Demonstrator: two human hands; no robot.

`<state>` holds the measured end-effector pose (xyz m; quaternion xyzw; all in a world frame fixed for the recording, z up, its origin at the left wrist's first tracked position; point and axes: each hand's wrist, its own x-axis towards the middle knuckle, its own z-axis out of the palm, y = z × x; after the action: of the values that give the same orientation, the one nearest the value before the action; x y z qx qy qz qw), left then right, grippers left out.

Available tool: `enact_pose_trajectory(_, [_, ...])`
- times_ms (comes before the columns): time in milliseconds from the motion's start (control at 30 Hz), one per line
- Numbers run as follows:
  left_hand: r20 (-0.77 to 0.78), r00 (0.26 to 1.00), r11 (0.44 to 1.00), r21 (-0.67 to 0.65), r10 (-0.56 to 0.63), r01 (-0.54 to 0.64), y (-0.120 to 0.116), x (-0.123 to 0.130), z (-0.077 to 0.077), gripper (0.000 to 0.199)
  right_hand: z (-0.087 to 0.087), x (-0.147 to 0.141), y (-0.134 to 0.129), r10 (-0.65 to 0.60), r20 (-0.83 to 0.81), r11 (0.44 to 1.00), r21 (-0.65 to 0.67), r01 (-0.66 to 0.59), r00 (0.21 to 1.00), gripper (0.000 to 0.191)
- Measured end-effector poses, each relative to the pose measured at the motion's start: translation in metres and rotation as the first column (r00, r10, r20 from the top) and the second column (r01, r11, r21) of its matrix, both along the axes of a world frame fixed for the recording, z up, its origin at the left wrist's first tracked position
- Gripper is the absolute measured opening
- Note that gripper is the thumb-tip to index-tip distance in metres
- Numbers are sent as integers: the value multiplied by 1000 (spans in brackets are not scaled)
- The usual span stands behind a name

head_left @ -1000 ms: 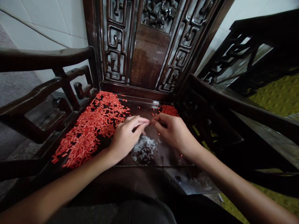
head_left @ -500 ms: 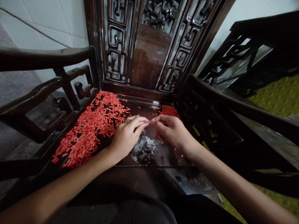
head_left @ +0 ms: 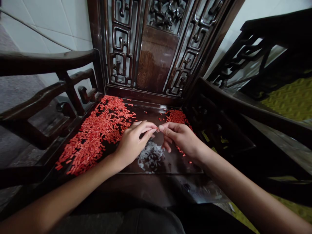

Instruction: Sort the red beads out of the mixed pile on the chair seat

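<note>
Over the dark wooden chair seat (head_left: pixel 146 113), my left hand (head_left: pixel 133 141) pinches a small red piece (head_left: pixel 158 130) that barely shows at its fingertips. My right hand (head_left: pixel 181 136) meets it there, thumb and forefinger pressed together at the same spot and the other fingers curled below. Whatever is in that right pinch is too small to make out. Beneath the hands lies a loose pile of small whitish translucent bits (head_left: pixel 151 157). Left of my left hand spreads a large heap of short red pieces (head_left: pixel 95 130). A smaller red heap (head_left: pixel 176 115) lies behind my right hand, partly covered by it.
A carved chair back (head_left: pixel 157 61) rises behind the seat. The left armrest (head_left: pixel 46 61) and the right armrest (head_left: pixel 243 104) close in the sides. Farther right stands another dark carved piece of furniture (head_left: pixel 263 48), with a yellow textured surface (head_left: pixel 290 97) beyond.
My right hand has shifted slightly, its lower fingers loosening downward and its fingertips drawing a little away from the left ones. My left hand stays almost in place.
</note>
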<state>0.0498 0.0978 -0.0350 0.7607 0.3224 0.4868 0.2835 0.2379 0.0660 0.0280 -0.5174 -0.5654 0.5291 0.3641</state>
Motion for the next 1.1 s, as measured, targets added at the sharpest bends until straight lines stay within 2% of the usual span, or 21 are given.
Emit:
enact_pose_trajectory(100, [-21,1000,997,68,23,-22,0,0,1,17,-6,2,0,22,-117,998,-53,-28,993,45])
enact_pose_trajectory(233, [-31,998,981,188,52,-45,1,0,2,16,-8,4,-1,33,-161,996,-71,-45,986,44])
enact_pose_trajectory(533, [-43,998,966,256,54,-41,1,-1,1,16,-11,5,-1,32,-183,994,-98,-50,983,38])
enact_pose_trajectory(633, [-38,997,971,232,72,-61,0,0,-1,16,-13,5,-1,33,-198,994,-97,-53,980,37])
enact_pose_trajectory(800, [-11,998,991,121,57,-55,-2,2,2,17,-15,3,-1,27,-236,995,-89,-50,971,36])
enact_pose_trajectory(1100, [-37,999,989,147,33,-27,-1,1,7,9,-15,2,-3,27,-250,996,-74,-47,968,35])
